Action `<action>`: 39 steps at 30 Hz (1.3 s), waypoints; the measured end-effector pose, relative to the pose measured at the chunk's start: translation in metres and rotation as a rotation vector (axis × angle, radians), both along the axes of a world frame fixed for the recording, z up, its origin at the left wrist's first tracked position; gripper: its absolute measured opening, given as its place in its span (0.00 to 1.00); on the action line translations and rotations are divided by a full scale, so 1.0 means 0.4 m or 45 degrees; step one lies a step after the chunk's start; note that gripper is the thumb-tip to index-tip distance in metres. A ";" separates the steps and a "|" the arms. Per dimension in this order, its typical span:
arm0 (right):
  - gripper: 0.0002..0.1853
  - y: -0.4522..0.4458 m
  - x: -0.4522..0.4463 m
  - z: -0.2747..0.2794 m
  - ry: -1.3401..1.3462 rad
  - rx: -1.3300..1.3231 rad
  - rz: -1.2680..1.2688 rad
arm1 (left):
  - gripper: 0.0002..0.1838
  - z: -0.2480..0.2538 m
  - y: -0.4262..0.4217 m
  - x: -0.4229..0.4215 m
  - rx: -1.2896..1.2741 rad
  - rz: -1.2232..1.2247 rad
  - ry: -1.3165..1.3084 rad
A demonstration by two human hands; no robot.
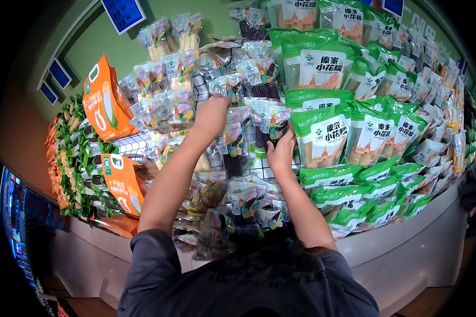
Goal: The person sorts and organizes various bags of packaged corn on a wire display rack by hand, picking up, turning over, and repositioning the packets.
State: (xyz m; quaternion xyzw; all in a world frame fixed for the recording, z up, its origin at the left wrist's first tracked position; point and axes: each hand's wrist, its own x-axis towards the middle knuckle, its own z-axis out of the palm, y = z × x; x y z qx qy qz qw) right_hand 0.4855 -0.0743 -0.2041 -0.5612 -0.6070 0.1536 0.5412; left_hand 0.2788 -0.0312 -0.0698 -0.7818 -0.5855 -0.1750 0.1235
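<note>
My left hand reaches into the middle of the display, its fingers curled closed against a clear pack of dark corn. What sits between those fingertips is hidden. Just below hangs another dark purple corn pack. To the right, my right hand grips the lower right side of a clear vacuum bag of purple corn with a colourful label. Its thumb lies across the front of the bag.
Green-topped bags stand stacked on the right. Packs of pale corn fill the left middle, beside an orange carry bag and loose corn ears. A white grid rack shows behind. The pale counter front curves below.
</note>
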 end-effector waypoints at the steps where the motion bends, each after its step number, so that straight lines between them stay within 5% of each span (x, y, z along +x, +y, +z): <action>1: 0.49 0.003 0.000 0.001 0.008 0.031 0.011 | 0.06 -0.005 0.002 -0.002 0.037 0.004 -0.020; 11: 0.50 0.025 -0.006 -0.032 -0.003 -0.126 0.144 | 0.06 -0.006 0.002 -0.009 0.062 0.104 -0.045; 16: 0.51 0.011 -0.002 -0.010 0.000 -0.139 0.155 | 0.14 0.012 -0.007 0.003 -0.041 0.126 0.111; 25: 0.51 0.006 0.002 0.016 0.093 -0.221 0.198 | 0.10 -0.008 0.005 0.003 0.117 0.153 -0.112; 39: 0.50 0.007 0.014 0.000 0.069 -0.286 0.227 | 0.13 -0.017 0.011 0.032 -0.018 0.147 0.083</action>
